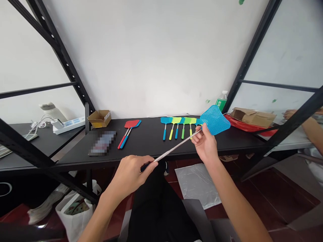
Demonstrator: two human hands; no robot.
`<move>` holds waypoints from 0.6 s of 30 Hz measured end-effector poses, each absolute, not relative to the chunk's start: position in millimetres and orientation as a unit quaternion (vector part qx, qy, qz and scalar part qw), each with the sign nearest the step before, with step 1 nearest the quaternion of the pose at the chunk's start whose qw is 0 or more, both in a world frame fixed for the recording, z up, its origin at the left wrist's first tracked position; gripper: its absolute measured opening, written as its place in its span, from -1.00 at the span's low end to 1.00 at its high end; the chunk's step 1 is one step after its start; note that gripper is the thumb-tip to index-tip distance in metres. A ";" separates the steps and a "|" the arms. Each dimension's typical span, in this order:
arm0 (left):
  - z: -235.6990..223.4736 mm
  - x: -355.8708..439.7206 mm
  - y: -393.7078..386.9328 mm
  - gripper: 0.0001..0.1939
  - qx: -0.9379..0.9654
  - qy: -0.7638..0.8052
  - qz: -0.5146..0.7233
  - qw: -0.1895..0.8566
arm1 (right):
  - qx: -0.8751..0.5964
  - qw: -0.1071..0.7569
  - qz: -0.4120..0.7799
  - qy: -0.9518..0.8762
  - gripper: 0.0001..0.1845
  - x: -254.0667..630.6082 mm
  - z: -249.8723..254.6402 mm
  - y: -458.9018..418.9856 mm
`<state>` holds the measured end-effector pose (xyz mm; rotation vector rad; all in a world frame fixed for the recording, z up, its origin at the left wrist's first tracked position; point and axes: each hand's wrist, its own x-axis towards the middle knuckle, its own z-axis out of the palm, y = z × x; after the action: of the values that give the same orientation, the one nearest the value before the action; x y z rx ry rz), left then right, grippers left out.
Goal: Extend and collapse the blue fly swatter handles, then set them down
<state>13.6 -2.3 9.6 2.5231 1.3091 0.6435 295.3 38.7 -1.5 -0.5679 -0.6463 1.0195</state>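
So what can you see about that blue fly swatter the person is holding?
The fly swatter has a bright blue plastic head, squarish with rounded corners and a mesh of small holes. A thin, shiny metal shaft slants down from it above a black table. The person's right hand pinches the shaft near the head, and the left hand closes around the dark grip, which is mostly hidden.
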 end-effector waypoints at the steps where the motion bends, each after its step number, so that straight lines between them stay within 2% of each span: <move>1: 9.6 12.1 -1.9 -0.65 0.854 0.457 0.227 0.105 | -0.262 0.767 0.500 -0.307 -0.51 292.2 -1.3 37.3; 5: 6.8 7.6 1.7 -0.77 0.823 0.506 0.256 0.038 | -0.270 0.697 0.578 -0.328 -0.47 274.9 -5.4 35.3; 9: 0.6 7.7 6.0 -0.86 0.805 0.531 0.264 -0.021 | -0.305 0.673 0.576 -0.349 -0.44 264.3 -13.9 38.4; 13: -4.9 9.9 8.4 -0.85 0.817 0.510 0.267 -0.039 | -0.345 0.637 0.571 -0.386 -0.35 264.2 -20.9 41.9; 18: -7.1 9.9 9.7 -0.75 0.818 0.492 0.287 -0.079 | -0.400 0.540 0.561 -0.484 -0.29 266.0 -25.7 42.3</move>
<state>9.9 9.7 -7.1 2.7067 1.6297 0.9495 266.0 42.3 -25.7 -0.9500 -1.1509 1.3332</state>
